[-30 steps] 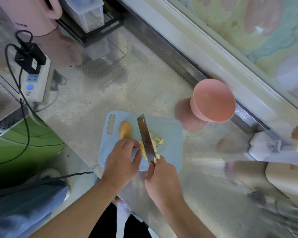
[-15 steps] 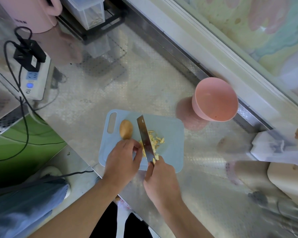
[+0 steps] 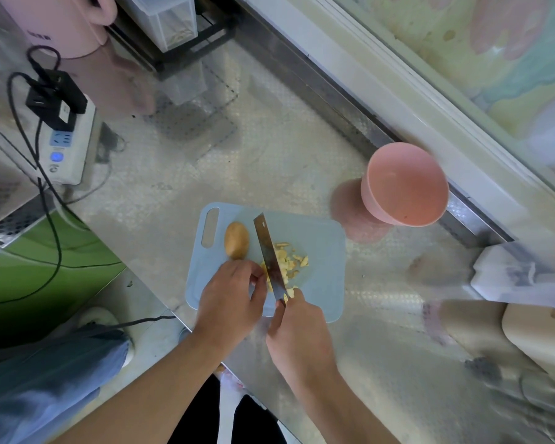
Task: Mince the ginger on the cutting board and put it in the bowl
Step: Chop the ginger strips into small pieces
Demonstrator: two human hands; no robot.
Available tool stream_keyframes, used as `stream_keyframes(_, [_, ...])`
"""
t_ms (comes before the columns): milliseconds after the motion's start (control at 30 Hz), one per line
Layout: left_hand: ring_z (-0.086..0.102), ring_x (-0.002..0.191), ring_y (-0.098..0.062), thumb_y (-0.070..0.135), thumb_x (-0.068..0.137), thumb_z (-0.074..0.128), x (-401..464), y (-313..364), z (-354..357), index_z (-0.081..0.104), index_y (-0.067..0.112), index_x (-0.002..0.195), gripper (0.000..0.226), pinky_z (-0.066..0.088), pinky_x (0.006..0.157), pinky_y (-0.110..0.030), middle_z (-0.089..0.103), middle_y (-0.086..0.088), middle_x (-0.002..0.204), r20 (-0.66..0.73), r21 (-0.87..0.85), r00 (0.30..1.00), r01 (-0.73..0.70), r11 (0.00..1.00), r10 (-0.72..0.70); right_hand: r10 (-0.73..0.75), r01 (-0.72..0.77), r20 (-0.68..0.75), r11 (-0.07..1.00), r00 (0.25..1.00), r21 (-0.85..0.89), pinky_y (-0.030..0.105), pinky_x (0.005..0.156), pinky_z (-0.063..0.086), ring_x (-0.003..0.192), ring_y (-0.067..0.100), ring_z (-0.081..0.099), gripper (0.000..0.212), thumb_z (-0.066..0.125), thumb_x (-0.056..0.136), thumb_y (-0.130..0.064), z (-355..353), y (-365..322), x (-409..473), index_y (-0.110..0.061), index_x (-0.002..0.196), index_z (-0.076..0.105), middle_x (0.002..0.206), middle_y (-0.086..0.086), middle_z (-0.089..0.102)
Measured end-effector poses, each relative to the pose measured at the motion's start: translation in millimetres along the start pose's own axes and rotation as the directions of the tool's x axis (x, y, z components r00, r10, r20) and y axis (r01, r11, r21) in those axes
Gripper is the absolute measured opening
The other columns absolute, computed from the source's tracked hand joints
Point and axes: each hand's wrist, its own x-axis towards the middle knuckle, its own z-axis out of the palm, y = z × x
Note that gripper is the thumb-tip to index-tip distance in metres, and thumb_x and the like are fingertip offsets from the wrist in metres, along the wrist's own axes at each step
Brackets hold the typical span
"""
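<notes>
A pale blue cutting board [image 3: 321, 238] lies on the steel counter. A whole brown ginger piece [image 3: 236, 240] rests near the board's handle slot. Pale chopped ginger bits [image 3: 290, 261] lie spread to the right of a knife blade [image 3: 268, 254]. My right hand [image 3: 297, 334] grips the knife handle at the board's near edge, blade edge down on the ginger. My left hand [image 3: 229, 299] sits curled left of the blade, fingertips on ginger hidden beneath them. An empty pink bowl [image 3: 404, 184] stands beyond the board's far right corner.
A power strip [image 3: 66, 145] with a black plug and cables lies at the left. At the back stand a pink appliance [image 3: 58, 24] and a clear container [image 3: 167, 17]. A white bag [image 3: 519, 277] and beige objects sit at the right. The counter's edge runs just behind my wrists.
The knife blade has shifted slightly and more chopped bits lie to its right. My left hand's fingers have curled back a little from the blade.
</notes>
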Motion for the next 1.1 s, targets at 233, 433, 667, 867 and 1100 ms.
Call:
stream_keyframes(233, [0.056, 0.085, -0.013, 0.026, 0.096, 0.068, 1, 2, -1, 0.068, 0.023, 0.092, 0.005, 0.054, 0.07, -0.034, 0.062, 0.011, 0.087, -0.002, 0.003, 1.0, -0.002, 1.0, 0.002, -0.001, 0.001, 0.022, 1.0, 1.0, -0.006, 0.027, 0.057, 0.037, 0.065, 0.02, 0.051, 0.01, 0.043, 0.1, -0.021, 0, -3, 0, -0.016, 0.106, 0.05, 0.084, 0.003, 0.064])
stream_keyframes(433, [0.056, 0.085, -0.011, 0.027, 0.096, 0.067, 1, 1, -1, 0.068, 0.023, 0.091, 0.006, 0.051, 0.07, -0.029, 0.061, 0.012, 0.087, -0.005, 0.004, 1.0, -0.006, 1.0, 0.006, 0.015, -0.014, 0.03, 1.0, 0.999, -0.018, 0.027, 0.057, 0.039, 0.067, 0.019, 0.052, 0.009, 0.046, 0.098, -0.019, 0, -6, 1, -0.016, 0.105, 0.049, 0.083, 0.001, 0.062])
stream_keyframes(667, [0.056, 0.085, -0.012, 0.026, 0.096, 0.068, 2, 1, 0, 0.067, 0.023, 0.091, 0.006, 0.049, 0.07, -0.029, 0.061, 0.012, 0.086, -0.012, -0.004, 1.0, 0.001, 1.0, -0.001, 0.038, -0.037, 0.032, 0.999, 0.999, -0.032, 0.029, 0.061, 0.039, 0.076, 0.023, 0.058, 0.015, 0.049, 0.093, -0.016, 5, -9, 5, -0.014, 0.107, 0.051, 0.09, 0.004, 0.062])
stream_keyframes(867, [0.058, 0.087, -0.016, 0.025, 0.095, 0.067, 2, -1, 2, 0.067, 0.022, 0.091, 0.005, 0.051, 0.071, -0.034, 0.062, 0.01, 0.088, -0.009, 0.001, 1.0, -0.002, 1.0, 0.002, 0.048, -0.044, 0.048, 0.995, 0.998, -0.09, 0.027, 0.062, 0.035, 0.075, 0.021, 0.053, 0.018, 0.047, 0.091, -0.016, 10, -9, 9, -0.013, 0.108, 0.053, 0.085, -0.001, 0.05])
stream_keyframes(1100, [0.058, 0.088, -0.018, 0.026, 0.096, 0.066, 3, 0, 2, 0.067, 0.021, 0.093, 0.006, 0.054, 0.071, -0.04, 0.063, 0.008, 0.088, -0.005, -0.001, 1.0, -0.011, 1.0, 0.011, 0.072, -0.067, 0.075, 0.996, 0.995, -0.065, 0.026, 0.064, 0.041, 0.09, 0.024, 0.066, 0.023, 0.049, 0.091, -0.022, 8, -12, 12, -0.016, 0.112, 0.056, 0.093, 0.0, 0.06])
